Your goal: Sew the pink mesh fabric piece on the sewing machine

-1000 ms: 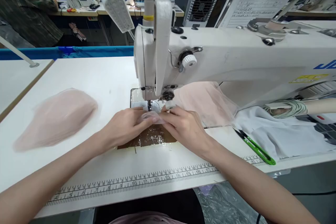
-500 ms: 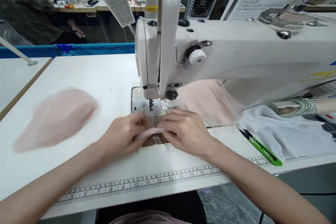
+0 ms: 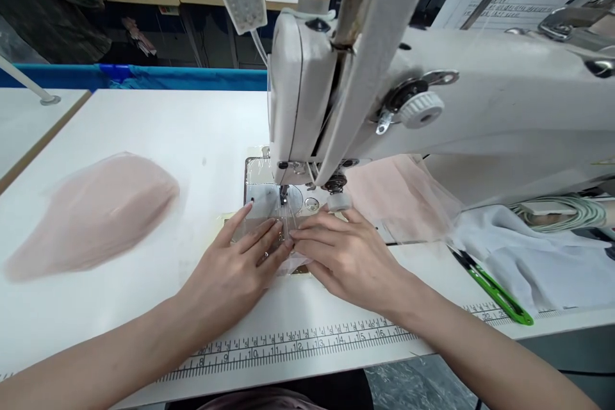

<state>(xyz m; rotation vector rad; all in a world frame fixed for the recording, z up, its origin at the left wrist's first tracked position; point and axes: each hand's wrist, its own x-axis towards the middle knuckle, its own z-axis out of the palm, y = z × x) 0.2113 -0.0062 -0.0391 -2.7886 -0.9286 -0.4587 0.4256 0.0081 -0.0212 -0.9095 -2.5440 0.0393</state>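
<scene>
My left hand [image 3: 237,262] lies flat with its fingers stretched out, pressing a small sheer pink piece of fabric [image 3: 294,261] onto the bed of the white sewing machine [image 3: 432,122]. My right hand [image 3: 343,253] lies flat beside it, fingertips meeting the left hand's just in front of the needle and presser foot [image 3: 284,195]. Most of the small piece is hidden under my fingers.
A stack of pink sheer pieces [image 3: 96,211] lies on the white table [image 3: 158,128] to the left. More pink fabric [image 3: 398,189] sits under the machine arm. Green thread snips [image 3: 494,295] and white cloth [image 3: 528,256] lie to the right. A printed ruler [image 3: 288,343] runs along the front edge.
My fingers went from pinching and folding the small piece to lying flat on it at the needle. The view moved closer to the machine head.
</scene>
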